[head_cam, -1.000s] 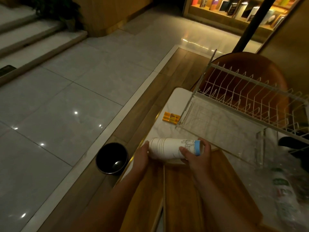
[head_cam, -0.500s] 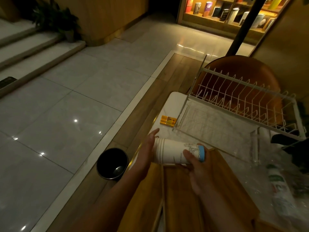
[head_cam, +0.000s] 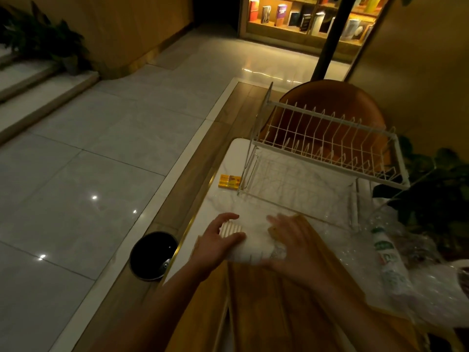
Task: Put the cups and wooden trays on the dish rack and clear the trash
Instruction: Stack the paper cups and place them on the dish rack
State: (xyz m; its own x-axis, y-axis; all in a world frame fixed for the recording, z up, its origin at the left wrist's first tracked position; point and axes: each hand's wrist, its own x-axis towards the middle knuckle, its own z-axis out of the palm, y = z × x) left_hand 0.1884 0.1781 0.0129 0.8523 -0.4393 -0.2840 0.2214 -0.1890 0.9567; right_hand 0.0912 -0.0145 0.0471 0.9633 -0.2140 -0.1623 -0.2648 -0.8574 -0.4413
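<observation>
A white ribbed paper cup [head_cam: 250,247] lies sideways between my two hands, just above the near end of the table. My left hand [head_cam: 218,241] grips its left end, with the thumb over the top and the fingers underneath. Blurred by motion, my right hand [head_cam: 291,246] holds the right end. Two wooden trays [head_cam: 269,303] lie side by side under my forearms. The white wire dish rack [head_cam: 327,138] stands on the white table [head_cam: 233,158] beyond my hands, with nothing in it. On the floor to the left of the table stands a black trash bin [head_cam: 152,256].
A small yellow packet [head_cam: 229,182] lies by the rack's left corner. A plastic bottle [head_cam: 385,260] and crumpled clear wrap [head_cam: 431,288] lie at the right, near a potted plant [head_cam: 436,184]. A brown chair [head_cam: 330,97] stands behind the rack.
The cup has turned in my hands; its blue-rimmed end no longer shows. The view has tilted up, and both hands sit a little nearer the rack.
</observation>
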